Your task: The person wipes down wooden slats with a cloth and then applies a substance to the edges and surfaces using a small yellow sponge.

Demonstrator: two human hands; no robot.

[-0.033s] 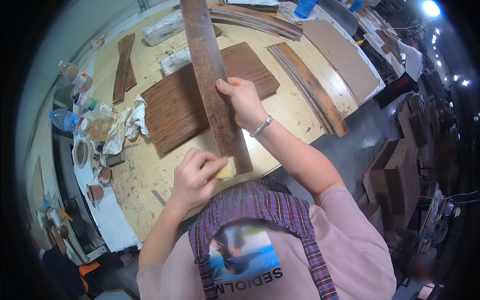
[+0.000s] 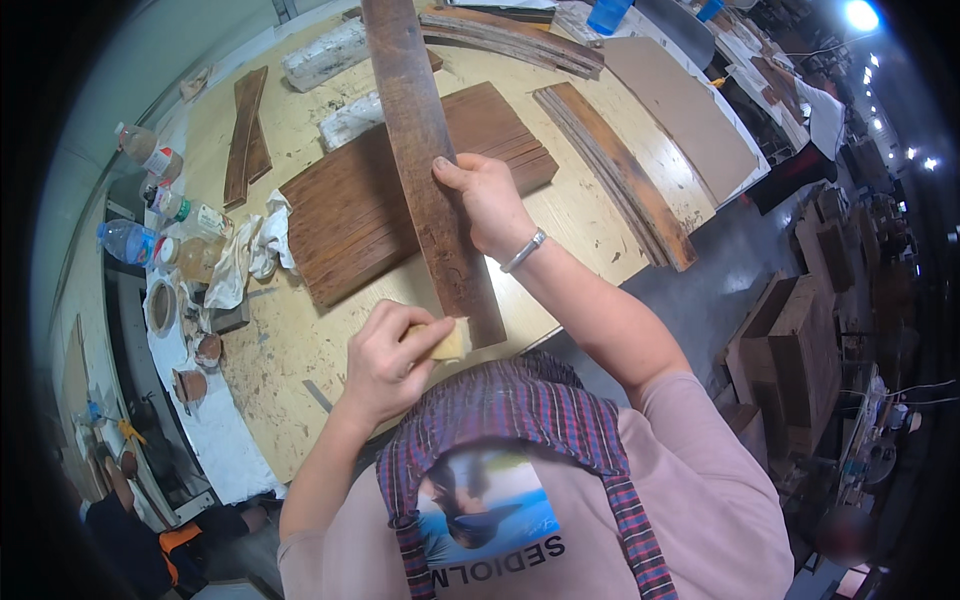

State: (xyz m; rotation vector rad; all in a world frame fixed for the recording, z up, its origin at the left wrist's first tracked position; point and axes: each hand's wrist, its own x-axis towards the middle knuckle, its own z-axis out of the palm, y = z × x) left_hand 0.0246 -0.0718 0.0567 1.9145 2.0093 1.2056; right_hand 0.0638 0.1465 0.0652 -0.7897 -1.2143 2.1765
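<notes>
A long brown wooden board (image 2: 410, 130) slants from the far edge toward my body, its near end just in front of my apron. My right hand (image 2: 488, 205) grips its right edge, thumb on top and the other fingers hidden beneath. My left hand (image 2: 385, 355) is closed around a small yellow pad (image 2: 452, 340), which meets the left edge of the board's near end. Whether the pad is sponge or folded sandpaper cannot be made out. Under the board, a stack of brown wooden planks (image 2: 345, 225) lies on the pale, stained table (image 2: 275, 365).
At the left stand several bottles (image 2: 130, 242) beside crumpled white cloths (image 2: 268, 240). Two narrow wood strips (image 2: 245, 140) lie far left. Wrapped white blocks (image 2: 325, 55) sit behind the planks. More strips (image 2: 625, 180) rest at the right, near a cardboard sheet (image 2: 675, 110). Other people work farther off.
</notes>
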